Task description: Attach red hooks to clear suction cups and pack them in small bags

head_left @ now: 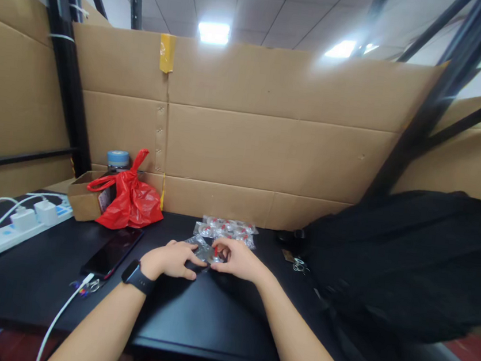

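Both of my hands rest on the black table (207, 321) and pinch one small clear plastic packet (205, 252) with a red part inside. My left hand (172, 259), with a black watch on its wrist, grips the packet's left side with curled fingers. Closed fingers of my right hand (238, 259) hold its right side. Just behind them lies a small pile of similar clear packets with red parts (228, 229).
A red plastic bag (131, 200) and a cardboard box (86, 195) stand at the back left, with a blue-lidded jar (118, 159) behind. A black phone (111, 251) and a white power strip (18, 225) with cables lie left. A black garment (405, 257) covers the right. Cardboard walls surround.
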Demonstrator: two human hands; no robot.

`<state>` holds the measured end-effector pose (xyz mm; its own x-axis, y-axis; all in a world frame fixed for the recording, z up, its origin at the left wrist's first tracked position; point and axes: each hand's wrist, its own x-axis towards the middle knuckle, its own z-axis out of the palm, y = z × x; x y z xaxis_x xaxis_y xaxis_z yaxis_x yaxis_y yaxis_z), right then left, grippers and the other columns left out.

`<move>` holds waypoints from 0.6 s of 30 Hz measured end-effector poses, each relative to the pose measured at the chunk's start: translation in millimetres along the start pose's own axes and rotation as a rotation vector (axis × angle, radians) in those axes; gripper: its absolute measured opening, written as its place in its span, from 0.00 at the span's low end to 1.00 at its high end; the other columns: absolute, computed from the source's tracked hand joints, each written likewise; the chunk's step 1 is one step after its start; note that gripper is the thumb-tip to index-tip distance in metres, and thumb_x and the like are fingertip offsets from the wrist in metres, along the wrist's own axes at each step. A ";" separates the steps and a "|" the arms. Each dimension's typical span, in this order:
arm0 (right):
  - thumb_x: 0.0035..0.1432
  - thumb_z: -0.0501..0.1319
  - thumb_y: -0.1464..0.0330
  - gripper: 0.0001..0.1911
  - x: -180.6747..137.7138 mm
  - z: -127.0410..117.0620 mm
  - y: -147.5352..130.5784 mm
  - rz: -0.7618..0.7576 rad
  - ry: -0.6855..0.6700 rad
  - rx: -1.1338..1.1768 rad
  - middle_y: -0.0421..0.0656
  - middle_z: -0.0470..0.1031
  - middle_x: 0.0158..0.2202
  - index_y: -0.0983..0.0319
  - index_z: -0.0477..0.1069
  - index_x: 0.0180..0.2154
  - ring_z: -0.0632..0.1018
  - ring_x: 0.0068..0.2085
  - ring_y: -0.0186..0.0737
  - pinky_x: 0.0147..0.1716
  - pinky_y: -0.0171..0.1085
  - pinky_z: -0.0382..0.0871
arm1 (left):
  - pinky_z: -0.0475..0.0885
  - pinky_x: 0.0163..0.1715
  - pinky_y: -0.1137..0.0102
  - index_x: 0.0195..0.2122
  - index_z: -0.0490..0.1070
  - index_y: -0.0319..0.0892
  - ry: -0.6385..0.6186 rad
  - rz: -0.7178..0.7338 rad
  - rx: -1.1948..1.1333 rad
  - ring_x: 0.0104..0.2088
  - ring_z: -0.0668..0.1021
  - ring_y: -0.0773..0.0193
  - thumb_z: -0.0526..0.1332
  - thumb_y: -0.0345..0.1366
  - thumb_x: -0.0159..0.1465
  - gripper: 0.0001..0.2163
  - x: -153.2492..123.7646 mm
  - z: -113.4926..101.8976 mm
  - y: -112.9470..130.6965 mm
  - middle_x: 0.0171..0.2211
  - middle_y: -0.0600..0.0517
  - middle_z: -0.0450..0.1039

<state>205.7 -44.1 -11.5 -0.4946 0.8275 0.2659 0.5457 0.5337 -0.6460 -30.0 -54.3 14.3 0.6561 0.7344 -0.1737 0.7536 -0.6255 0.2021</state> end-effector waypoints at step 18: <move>0.39 0.76 0.63 0.25 5.8 9.3 13.7 0.039 -0.013 0.088 0.38 0.75 0.29 0.63 0.72 0.40 0.74 0.27 0.34 0.28 0.32 0.66 | 0.55 0.63 0.49 0.58 0.68 0.64 -0.070 0.028 -0.021 0.68 0.57 0.47 0.59 0.39 0.64 0.20 0.3 -1.1 0.3 0.69 0.53 0.50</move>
<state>204.0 -33.6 -25.5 -0.4832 0.8446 0.2305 0.5030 0.4833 -0.7165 -29.6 -54.0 15.4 0.6786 0.6960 -0.2345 0.7344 -0.6392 0.2282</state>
